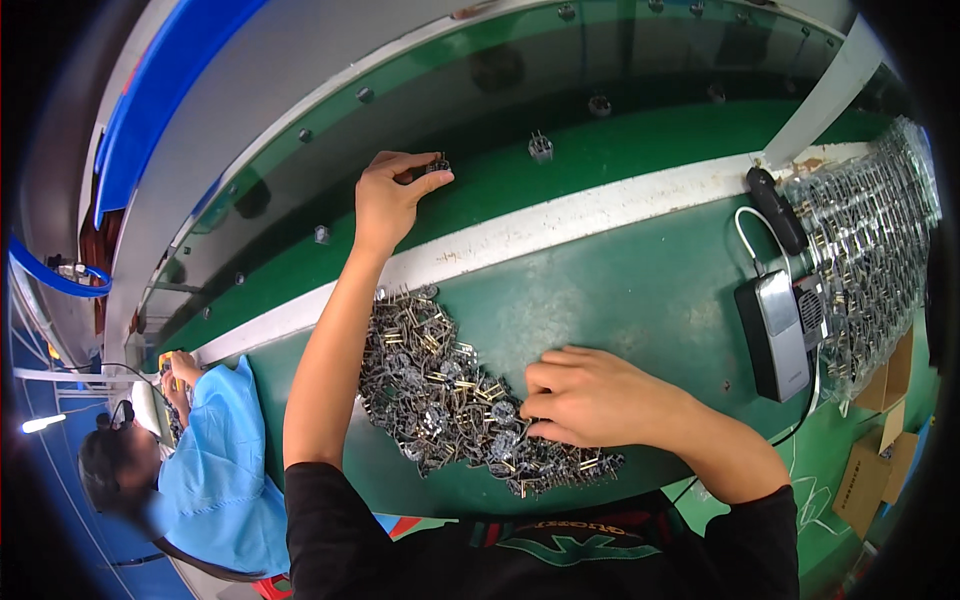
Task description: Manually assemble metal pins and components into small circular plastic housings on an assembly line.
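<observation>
Over the green conveyor belt (480,180), my left hand (390,195) pinches a small dark plug insert (438,165) with metal pins between thumb and forefinger. On the green worktop in front of me lies a large heap of similar plug inserts (430,385), black and grey with brassy pins. My right hand (600,400) is at the right side of this heap, its fingers curled toward the parts. Whatever is between those fingertips is hidden. A single plug insert (540,147) stands pins-up on the belt, to the right of my left hand.
A white rail (560,215) separates worktop and belt. At right are a black-and-silver box (775,335) with cables, a black handheld device (776,210) and bagged stacks of pinned parts (870,260). Cardboard boxes (868,480) stand below. A co-worker in blue (225,450) sits at left.
</observation>
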`<state>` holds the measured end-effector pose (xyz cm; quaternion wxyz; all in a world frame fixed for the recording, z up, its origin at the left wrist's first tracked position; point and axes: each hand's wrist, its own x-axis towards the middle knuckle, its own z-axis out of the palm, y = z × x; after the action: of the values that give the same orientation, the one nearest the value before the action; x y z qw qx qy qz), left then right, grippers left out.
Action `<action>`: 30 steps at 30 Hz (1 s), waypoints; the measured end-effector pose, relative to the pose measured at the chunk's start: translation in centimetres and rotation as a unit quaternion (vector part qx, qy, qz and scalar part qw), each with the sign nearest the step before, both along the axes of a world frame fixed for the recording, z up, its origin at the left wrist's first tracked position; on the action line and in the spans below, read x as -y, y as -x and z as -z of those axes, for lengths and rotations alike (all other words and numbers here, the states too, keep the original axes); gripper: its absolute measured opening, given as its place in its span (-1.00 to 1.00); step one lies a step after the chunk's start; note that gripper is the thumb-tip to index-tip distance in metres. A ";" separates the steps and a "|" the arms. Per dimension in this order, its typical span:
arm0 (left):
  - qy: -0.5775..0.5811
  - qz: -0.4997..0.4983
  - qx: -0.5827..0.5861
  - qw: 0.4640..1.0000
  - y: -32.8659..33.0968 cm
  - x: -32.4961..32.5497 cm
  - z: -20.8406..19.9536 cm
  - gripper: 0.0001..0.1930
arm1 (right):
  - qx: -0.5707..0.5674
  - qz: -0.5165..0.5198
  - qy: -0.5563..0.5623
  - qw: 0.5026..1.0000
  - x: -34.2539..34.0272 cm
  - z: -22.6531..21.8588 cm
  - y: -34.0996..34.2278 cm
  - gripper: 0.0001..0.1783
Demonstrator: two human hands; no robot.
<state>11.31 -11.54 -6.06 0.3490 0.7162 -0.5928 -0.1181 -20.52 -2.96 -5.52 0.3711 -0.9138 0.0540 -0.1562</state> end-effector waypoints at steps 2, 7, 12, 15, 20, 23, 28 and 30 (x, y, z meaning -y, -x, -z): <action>-0.022 0.005 0.009 1.000 -1.6 1.0 1.3 -0.59 | -0.010 -0.011 -0.014 1.000 0.4 0.1 -0.1 -0.82; -0.070 0.019 0.034 0.997 -2.7 0.9 1.8 -0.53 | -0.044 0.001 -0.021 0.999 0.7 -0.8 0.3 -0.76; -0.110 0.065 -0.001 0.992 -3.6 -1.1 -0.1 -0.46 | -0.067 -0.031 -0.024 0.997 0.9 0.0 1.0 -0.81; -0.162 0.150 0.012 0.975 -2.5 -3.5 -2.2 -0.54 | -0.070 -0.064 -0.062 0.994 1.5 0.6 1.1 -0.82; -0.141 0.097 0.008 0.985 -1.6 -4.3 -1.7 -0.61 | -0.009 0.007 -0.105 0.994 2.5 -0.6 1.2 -0.87; -0.132 0.049 -0.057 0.988 1.1 -4.6 -3.3 -0.63 | 0.059 0.170 0.070 0.981 3.4 -0.1 1.2 -0.87; -0.054 0.146 -0.254 0.955 5.4 -7.7 -5.6 -0.49 | 0.009 0.211 0.263 0.942 4.2 1.8 0.8 -0.83; -0.055 0.145 -0.393 0.906 6.5 -8.5 -6.1 -0.53 | 0.034 0.224 0.260 0.939 4.1 1.6 0.4 -0.86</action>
<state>4.79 -3.06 0.05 0.4929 0.5359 -0.4976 -0.4714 -20.94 -7.04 -7.16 0.0779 -0.9368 0.2025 -0.2746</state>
